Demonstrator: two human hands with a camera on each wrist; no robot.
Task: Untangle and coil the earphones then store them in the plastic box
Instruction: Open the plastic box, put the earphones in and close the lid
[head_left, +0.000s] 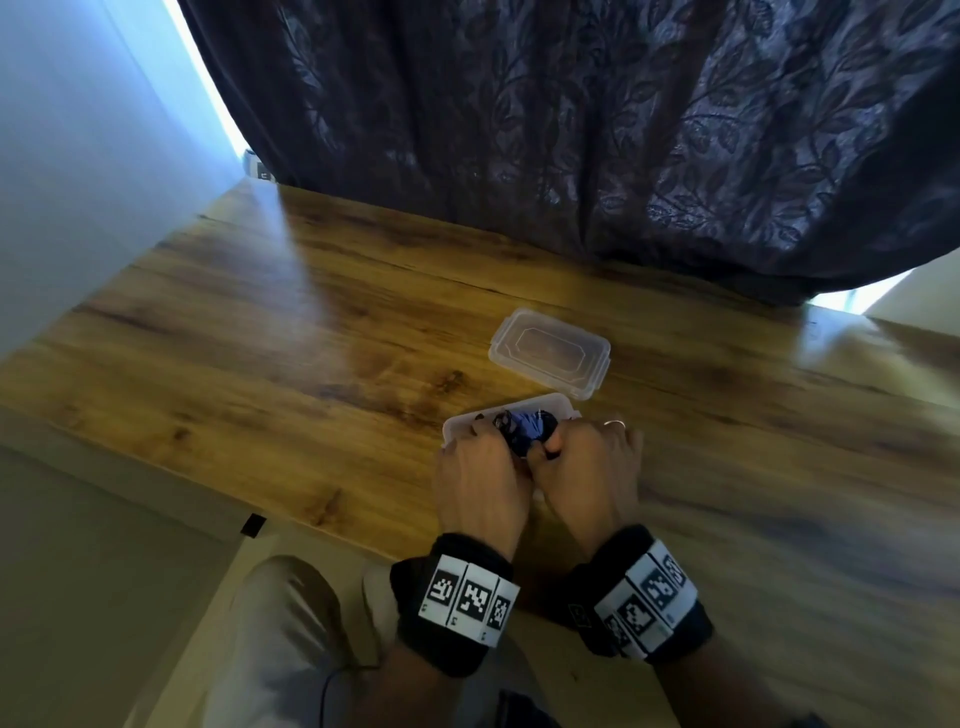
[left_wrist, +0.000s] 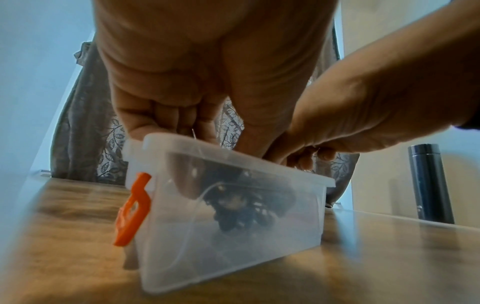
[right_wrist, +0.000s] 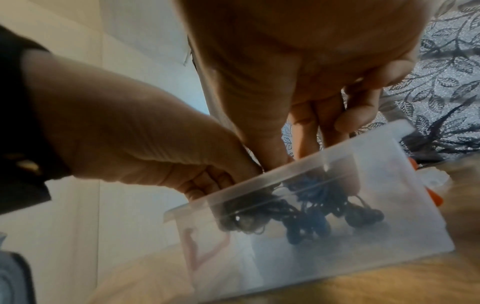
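Observation:
The dark blue earphones (head_left: 524, 434) are a bunched bundle sitting in the open clear plastic box (head_left: 558, 404) near the table's front edge. My left hand (head_left: 480, 467) and right hand (head_left: 587, 462) meet over the box, and the curled fingers of both hold the bundle from either side. Through the box wall (left_wrist: 259, 253) in the left wrist view, the earphones (left_wrist: 241, 207) hang low inside, below my left hand (left_wrist: 182, 98) and right hand (left_wrist: 363, 115). The right wrist view shows the cord and buds (right_wrist: 311, 214) inside the box (right_wrist: 337, 257). My fingertips are hidden behind the rim.
The box's clear lid (head_left: 550, 351) lies on the wooden table (head_left: 260, 338) just behind the box. An orange latch (left_wrist: 132, 211) hangs at the box's end. A dark bottle (left_wrist: 428, 183) stands to the right. A patterned curtain (head_left: 571, 130) hangs along the table's far edge.

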